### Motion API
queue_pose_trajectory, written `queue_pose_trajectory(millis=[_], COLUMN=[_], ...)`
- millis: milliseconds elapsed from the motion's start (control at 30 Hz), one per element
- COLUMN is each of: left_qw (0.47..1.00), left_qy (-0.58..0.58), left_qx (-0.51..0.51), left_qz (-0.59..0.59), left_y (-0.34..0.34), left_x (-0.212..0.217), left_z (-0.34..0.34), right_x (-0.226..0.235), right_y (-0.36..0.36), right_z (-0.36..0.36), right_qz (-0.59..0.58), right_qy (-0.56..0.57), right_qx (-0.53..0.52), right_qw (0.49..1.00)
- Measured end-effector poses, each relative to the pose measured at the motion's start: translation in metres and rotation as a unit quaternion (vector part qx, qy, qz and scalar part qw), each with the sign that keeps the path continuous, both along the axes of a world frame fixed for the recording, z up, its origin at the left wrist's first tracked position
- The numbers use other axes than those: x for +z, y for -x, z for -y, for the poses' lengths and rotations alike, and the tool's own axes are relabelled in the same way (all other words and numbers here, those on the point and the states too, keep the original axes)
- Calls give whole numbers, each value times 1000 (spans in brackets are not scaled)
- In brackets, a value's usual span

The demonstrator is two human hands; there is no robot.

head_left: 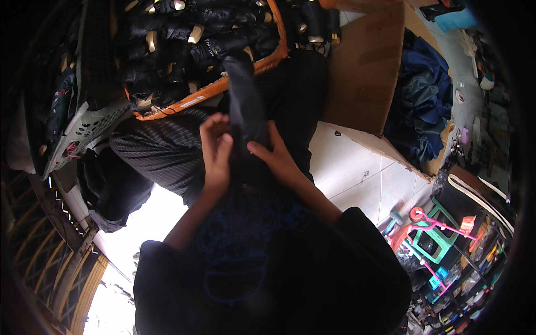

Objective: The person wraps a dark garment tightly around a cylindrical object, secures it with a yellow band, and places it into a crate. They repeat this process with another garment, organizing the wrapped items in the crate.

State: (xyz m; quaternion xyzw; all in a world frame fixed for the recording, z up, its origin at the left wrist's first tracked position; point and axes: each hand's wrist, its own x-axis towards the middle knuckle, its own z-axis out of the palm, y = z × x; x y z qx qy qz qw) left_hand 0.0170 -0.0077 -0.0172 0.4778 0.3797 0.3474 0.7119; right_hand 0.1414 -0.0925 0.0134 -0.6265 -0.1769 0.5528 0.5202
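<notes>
Looks like a small home workshop / packing spot w/ tiled floor (357, 167): orange-rimmed crate (223, 84) of black bundled goods at top centre, big cardboard box (365, 67) of dark fabric upper right, cluttered shelves (474, 251) lower right.

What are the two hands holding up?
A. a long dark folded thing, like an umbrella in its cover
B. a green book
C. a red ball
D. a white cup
A: the left hand and the right hand both grip a long dark folded thing, which stands up in front of an orange-rimmed basket full of similar dark bundles.
</notes>
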Motion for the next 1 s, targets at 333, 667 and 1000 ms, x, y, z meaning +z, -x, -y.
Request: queue_pose_trajectory(millis=[333, 667, 1000], left_qw=[971, 972, 975], left_qy=[195, 213, 190], left_qx=[-102, -80, -111], left_qz=[94, 58, -28], left_y=[-15, -9, -4], left_x=[9, 9, 8], left_z=[-20, -9, 9], right_x=[-10, -8, -5], right_y=[13, 8, 17], right_z=[17, 18, 17], right_qz=[12, -42, 59], right_qy=[34, 43, 96], right_qx=[54, 103, 86], right_qw=[998, 993, 990])
